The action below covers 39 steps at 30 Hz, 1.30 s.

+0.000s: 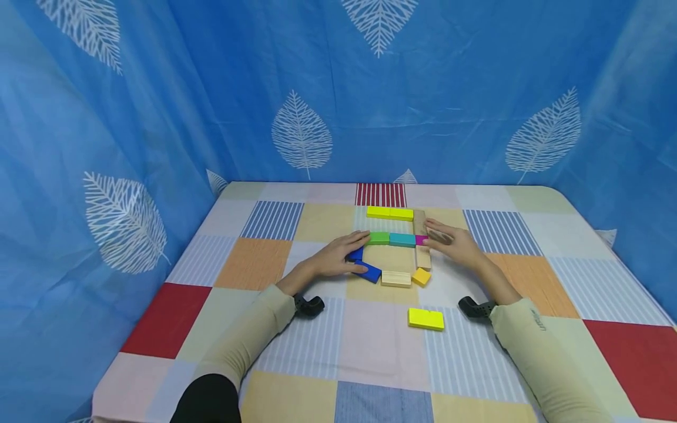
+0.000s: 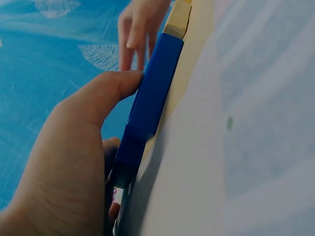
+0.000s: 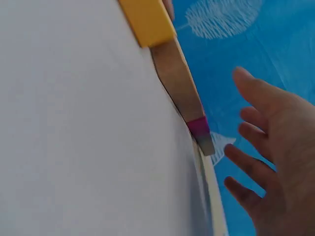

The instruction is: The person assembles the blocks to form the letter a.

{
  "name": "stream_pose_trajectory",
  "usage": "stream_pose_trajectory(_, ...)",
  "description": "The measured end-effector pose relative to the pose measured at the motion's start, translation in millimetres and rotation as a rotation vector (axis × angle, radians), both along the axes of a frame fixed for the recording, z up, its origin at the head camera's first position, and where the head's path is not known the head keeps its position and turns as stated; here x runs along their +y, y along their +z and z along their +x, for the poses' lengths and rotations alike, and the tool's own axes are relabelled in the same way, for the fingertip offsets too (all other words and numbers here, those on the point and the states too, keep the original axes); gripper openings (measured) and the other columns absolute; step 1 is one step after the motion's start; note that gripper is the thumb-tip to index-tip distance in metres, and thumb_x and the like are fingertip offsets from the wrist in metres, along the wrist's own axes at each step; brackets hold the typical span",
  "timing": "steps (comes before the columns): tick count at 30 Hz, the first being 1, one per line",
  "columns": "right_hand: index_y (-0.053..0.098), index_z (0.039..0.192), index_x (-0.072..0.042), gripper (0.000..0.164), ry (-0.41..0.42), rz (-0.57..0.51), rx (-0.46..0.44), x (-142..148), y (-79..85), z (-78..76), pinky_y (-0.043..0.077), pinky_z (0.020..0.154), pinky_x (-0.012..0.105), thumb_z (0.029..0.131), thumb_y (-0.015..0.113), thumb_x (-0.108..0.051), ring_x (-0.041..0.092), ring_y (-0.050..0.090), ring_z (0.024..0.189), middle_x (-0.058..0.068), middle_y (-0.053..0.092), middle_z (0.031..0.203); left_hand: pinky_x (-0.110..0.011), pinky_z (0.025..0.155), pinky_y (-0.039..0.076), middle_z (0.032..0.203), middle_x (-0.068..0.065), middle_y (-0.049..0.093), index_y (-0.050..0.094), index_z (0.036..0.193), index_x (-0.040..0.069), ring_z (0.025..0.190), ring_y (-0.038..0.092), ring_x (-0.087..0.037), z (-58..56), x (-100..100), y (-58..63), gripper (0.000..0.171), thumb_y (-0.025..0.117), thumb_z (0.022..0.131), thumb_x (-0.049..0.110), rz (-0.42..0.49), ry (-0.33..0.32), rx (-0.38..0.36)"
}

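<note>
Coloured and plain wooden blocks form a connected outline on the tablecloth. My left hand lies at its left side, with the thumb against a slanted blue block. Its fingers reach over another blue block to the end of the green block. A teal block joins the green one to a magenta block. My right hand hovers at the right side, fingers loosely spread; in the right wrist view it is apart from the blocks. Partly hidden beneath it is a brown block.
Plain wooden blocks and an orange-yellow block make up the near side. Yellow blocks lie at the far side beside a light brown block. Another yellow block lies nearer me. A blue curtain hangs behind.
</note>
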State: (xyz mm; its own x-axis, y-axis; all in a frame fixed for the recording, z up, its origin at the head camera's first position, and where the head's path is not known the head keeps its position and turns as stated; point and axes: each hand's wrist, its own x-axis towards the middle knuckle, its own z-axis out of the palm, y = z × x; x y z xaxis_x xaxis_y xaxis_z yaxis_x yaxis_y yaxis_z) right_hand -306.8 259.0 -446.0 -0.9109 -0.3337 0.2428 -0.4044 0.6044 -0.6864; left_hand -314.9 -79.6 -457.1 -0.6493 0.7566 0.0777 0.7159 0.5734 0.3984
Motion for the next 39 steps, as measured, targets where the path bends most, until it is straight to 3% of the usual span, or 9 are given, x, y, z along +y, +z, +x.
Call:
stream_pose_trajectory(4,0.058,0.127,-0.011,0.048,-0.123,0.000,0.111,2,3.0,19.9,0.041,0.088,0.054,0.085,0.066,-0.035,0.038,0.049,0.114,0.015,0.056,0.126,-0.041,0.110,0.012,0.154,0.001,0.011,0.016,0.149,0.016,0.139,0.009,-0.017,-0.6,1,0.6,0.084,0.049,0.085,0.061,-0.013,-0.001,0.004)
stream_pose_trajectory(8,0.065,0.118,-0.012,0.042,-0.204,0.024,0.160,4,3.7,44.9,0.051,0.074,0.039,0.084,0.066,-0.037,0.031,0.060,0.093,0.014,0.065,0.109,-0.042,0.110,0.012,0.154,-0.001,0.011,0.016,0.149,0.015,0.139,0.009,-0.017,-1.6,0,2.3,0.082,0.054,0.086,0.052,-0.011,0.003,-0.002)
stream_pose_trajectory(13,0.068,0.109,-0.004,0.036,-0.225,-0.006,0.123,-3,12.2,82.5,0.052,0.065,0.024,0.081,0.072,-0.027,0.025,0.063,0.079,0.015,0.068,0.100,-0.042,0.110,0.012,0.154,-0.001,0.011,0.016,0.149,0.014,0.139,0.011,-0.019,-2.8,-1,3.2,0.082,0.053,0.087,0.054,-0.014,0.008,-0.004)
stream_pose_trajectory(17,0.070,0.105,-0.004,0.034,-0.243,0.005,0.115,-10,4.5,100.7,0.049,0.063,0.016,0.078,0.075,-0.025,0.017,0.064,0.073,0.009,0.070,0.091,-0.042,0.110,0.012,0.154,0.002,0.010,0.016,0.149,0.015,0.139,0.012,-0.018,-3.0,-1,2.9,0.083,0.052,0.086,0.056,-0.023,0.012,-0.006)
stream_pose_trajectory(23,0.072,0.099,-0.005,0.033,-0.275,-0.008,0.111,-15,-11.0,106.4,0.044,0.054,0.016,0.073,0.079,-0.024,0.010,0.055,0.060,0.001,0.068,0.075,-0.042,0.110,0.011,0.154,-0.001,0.011,0.017,0.148,0.014,0.139,0.012,-0.019,-1.6,1,2.8,0.082,0.054,0.086,0.052,-0.015,0.007,-0.008)
stream_pose_trajectory(39,0.073,0.088,-0.010,0.026,-0.278,-0.016,0.147,-23,-17.6,101.8,0.037,0.051,0.020,0.069,0.082,-0.026,0.010,0.047,0.059,-0.003,0.063,0.073,-0.043,0.110,0.012,0.154,0.000,0.012,0.017,0.148,0.015,0.138,0.014,-0.022,-0.3,1,3.0,0.081,0.056,0.086,0.051,-0.008,0.018,-0.013)
